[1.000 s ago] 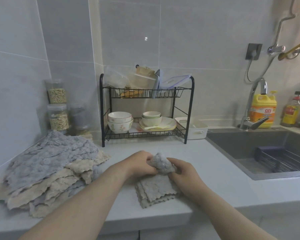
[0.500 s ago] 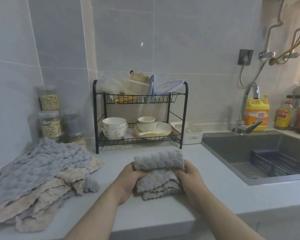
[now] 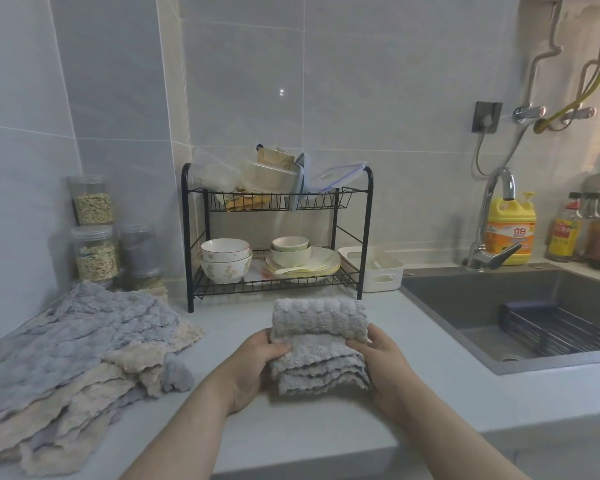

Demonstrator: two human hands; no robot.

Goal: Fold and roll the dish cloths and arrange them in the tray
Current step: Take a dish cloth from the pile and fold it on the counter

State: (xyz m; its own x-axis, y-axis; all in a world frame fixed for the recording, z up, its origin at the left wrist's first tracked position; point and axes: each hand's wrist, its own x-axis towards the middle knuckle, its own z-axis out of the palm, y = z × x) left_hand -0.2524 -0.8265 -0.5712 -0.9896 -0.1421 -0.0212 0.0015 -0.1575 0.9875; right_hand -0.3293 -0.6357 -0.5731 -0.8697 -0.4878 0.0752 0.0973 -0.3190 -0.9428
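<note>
Grey cloth (image 3: 317, 344) half-rolled (scalloped layers showing).

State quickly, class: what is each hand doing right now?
Left hand: closed, gripping the left end of the partly rolled grey fluffy dish cloth.
Right hand: closed, gripping the same cloth's right end.
</note>
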